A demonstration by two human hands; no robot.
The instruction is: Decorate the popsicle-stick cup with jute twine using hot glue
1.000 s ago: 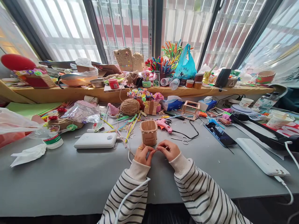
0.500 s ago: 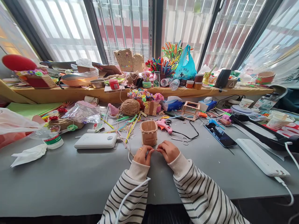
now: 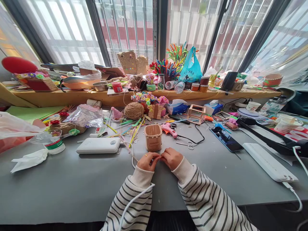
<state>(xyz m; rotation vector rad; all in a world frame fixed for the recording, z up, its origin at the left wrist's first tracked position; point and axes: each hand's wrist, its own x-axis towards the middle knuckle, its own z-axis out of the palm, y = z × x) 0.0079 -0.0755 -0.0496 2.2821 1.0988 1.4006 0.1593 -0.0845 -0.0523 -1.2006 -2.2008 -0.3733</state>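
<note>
Just in front of a small basket (image 3: 153, 141) of flat wooden sticks, rimmed with braided cord, my two hands meet over the table. My left hand (image 3: 147, 161) is closed in a pinch. A thin strand of twine (image 3: 133, 157) runs into it from the left. My right hand (image 3: 172, 158) also pinches, its fingertips touching those of the left. What lies between the fingertips is too small to make out. The basket stands upright, apart from both hands. Behind it, to the right, lies a pink glue gun (image 3: 169, 129), with small scissors (image 3: 188, 145) nearby.
A white power bank (image 3: 98, 145) lies to the left, and a ball of twine (image 3: 134, 110) sits farther back. Toward the right are a phone (image 3: 227, 140) and a white power strip (image 3: 269, 162). A white cable (image 3: 134, 200) crosses my left sleeve.
Both hands have shifted slightly down toward me, away from the basket. The right hand has moved a little left, closing the small gap between the fingertips. The basket has not moved.
</note>
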